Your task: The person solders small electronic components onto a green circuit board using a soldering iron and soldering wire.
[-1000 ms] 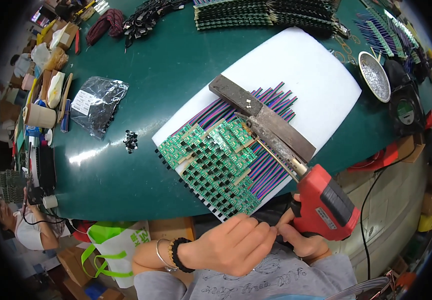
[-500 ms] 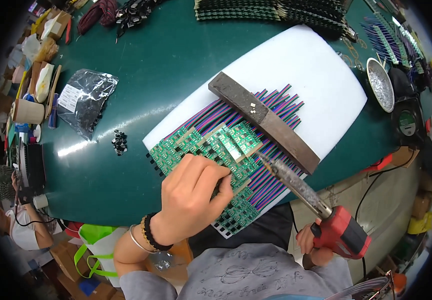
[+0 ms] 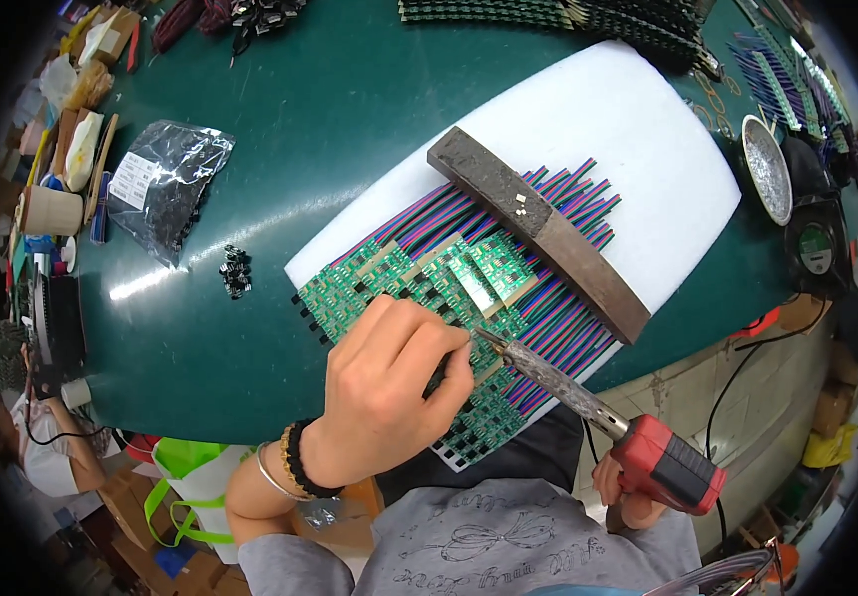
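head view: left grip (image 3: 384, 372) pinched closed over green circuit boards (image 3: 497, 266), anything inside hidden; right grip (image 3: 628, 494) wrapped round a red soldering gun (image 3: 669, 467), its tip near the left fingertips (image 3: 457, 343). boards lie on a white pad (image 3: 647, 149).

The soldering gun (image 3: 671, 465) looks like plastic, its barrel (image 3: 560, 383) scuffed, dull metal; the counter (image 3: 260, 343) is smooth and glossy, the white sheet (image 3: 652, 129) matt and foam-like, the bar (image 3: 573, 255) rough, the bag (image 3: 183, 169) crinkled shiny plastic

There's one soldering iron (image 3: 652, 455) — one dark bar (image 3: 540, 234), one foam sheet (image 3: 643, 139)
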